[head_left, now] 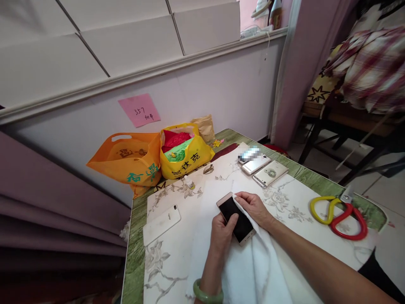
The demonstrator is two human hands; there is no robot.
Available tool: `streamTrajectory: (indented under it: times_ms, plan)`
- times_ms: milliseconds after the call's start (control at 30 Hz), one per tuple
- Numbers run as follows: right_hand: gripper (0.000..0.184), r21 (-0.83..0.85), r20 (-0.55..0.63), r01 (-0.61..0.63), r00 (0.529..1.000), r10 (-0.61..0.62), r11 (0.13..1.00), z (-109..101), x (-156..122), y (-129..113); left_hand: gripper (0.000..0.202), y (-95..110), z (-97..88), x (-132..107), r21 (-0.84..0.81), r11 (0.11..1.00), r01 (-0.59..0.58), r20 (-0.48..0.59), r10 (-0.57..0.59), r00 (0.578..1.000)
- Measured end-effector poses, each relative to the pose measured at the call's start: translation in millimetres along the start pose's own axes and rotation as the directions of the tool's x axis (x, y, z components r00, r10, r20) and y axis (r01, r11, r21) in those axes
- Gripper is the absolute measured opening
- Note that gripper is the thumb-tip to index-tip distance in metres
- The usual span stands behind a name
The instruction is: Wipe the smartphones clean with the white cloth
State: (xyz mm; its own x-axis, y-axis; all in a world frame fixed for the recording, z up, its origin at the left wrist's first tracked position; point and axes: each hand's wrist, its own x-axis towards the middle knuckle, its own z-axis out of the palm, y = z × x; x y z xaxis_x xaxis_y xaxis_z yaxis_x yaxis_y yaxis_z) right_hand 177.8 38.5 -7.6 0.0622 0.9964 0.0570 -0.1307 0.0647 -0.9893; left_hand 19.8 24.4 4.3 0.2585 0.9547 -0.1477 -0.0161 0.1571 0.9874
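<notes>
The left thumb lies flat on the dark screen of a smartphone (pixel 242 228), and the other fingers of that left hand (pixel 221 232) curl under its near-left edge, closed round it with no slack. The right hand (pixel 253 207) has its thumb and fingers drawn together on a fold of white cloth (pixel 268 266), pinched against the phone's upper right edge. The phone is held screen up, its long side slanting from upper left to lower right, with the cloth running down its right side and spreading beneath it. A green bangle (pixel 208 291) circles the left wrist.

Around the hands is a floral table mat (pixel 295 200). To the left, a white phone (pixel 163 226) lies back up. Beyond the right hand, a gold phone with a ring on its back (pixel 275 174) lies just beside a silver phone (pixel 256 164); a blurred-out object (pixel 249 154) sits next to that. Scissors (pixel 340 215) with one yellow and one red handle rest near the table's right edge.

Farther off stand a small white bottle (pixel 189 182), an orange bag (pixel 125 158) and a yellow bag (pixel 186 162) with crumpled red and green material inside. A brown packet (pixel 204 128) is behind the yellow bag, and a pink note (pixel 139 110) is stuck to the wall above the orange one.
</notes>
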Motion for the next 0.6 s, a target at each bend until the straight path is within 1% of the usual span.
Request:
streamTrajectory:
  times_ms: [100, 200, 267, 333, 400, 433, 467, 533, 600]
  plan:
    - [0.037, -0.032, 0.051, -0.003, 0.999, 0.005, 0.999, 0.7, -0.8, -2.3, 0.035, -2.3, 0.6, 1.8, -0.084, 0.996, 0.010, -0.066, -0.015, 0.998]
    - [0.037, -0.093, 0.078, -0.001, 0.997, 0.009, 0.996, 2.1, -1.4, -0.5, 0.040, -5.5, 0.1, 4.9, -0.211, 0.977, -0.010, -0.182, -0.029, 0.983]
    - [0.036, -0.141, 0.093, 0.015, 0.996, -0.001, 0.990, 2.7, -1.7, 1.0, 0.042, -6.4, -1.3, 6.8, -0.285, 0.957, -0.047, -0.288, -0.038, 0.957]
    - [0.034, -0.178, 0.105, 0.035, 0.994, -0.017, 0.983, 2.8, -2.1, 1.5, 0.046, -5.8, -2.9, 7.8, -0.323, 0.943, -0.077, -0.385, -0.057, 0.921]
    - [0.033, -0.190, 0.108, 0.045, 0.994, -0.025, 0.981, 2.7, -2.8, 0.9, 0.049, -4.3, -3.9, 7.5, -0.331, 0.939, -0.087, -0.435, -0.070, 0.898]
    - [0.033, -0.187, 0.109, 0.044, 0.994, -0.023, 0.981, 2.6, -3.3, 0.3, 0.050, -3.4, -4.2, 7.0, -0.334, 0.938, -0.086, -0.432, -0.071, 0.899]
    - [0.033, -0.179, 0.110, 0.039, 0.994, -0.019, 0.983, 2.6, -3.8, -0.4, 0.051, -2.6, -4.4, 6.2, -0.337, 0.938, -0.081, -0.411, -0.069, 0.909]
    - [0.032, -0.159, 0.107, 0.031, 0.994, -0.014, 0.987, 2.7, -4.9, -1.5, 0.048, -1.1, -4.6, 4.5, -0.325, 0.944, -0.056, -0.327, -0.057, 0.943]
    - [0.032, -0.125, 0.097, 0.019, 0.995, -0.007, 0.992, 2.8, -5.6, -2.0, 0.042, 0.4, -5.0, 2.6, -0.263, 0.964, -0.026, -0.224, -0.035, 0.974]
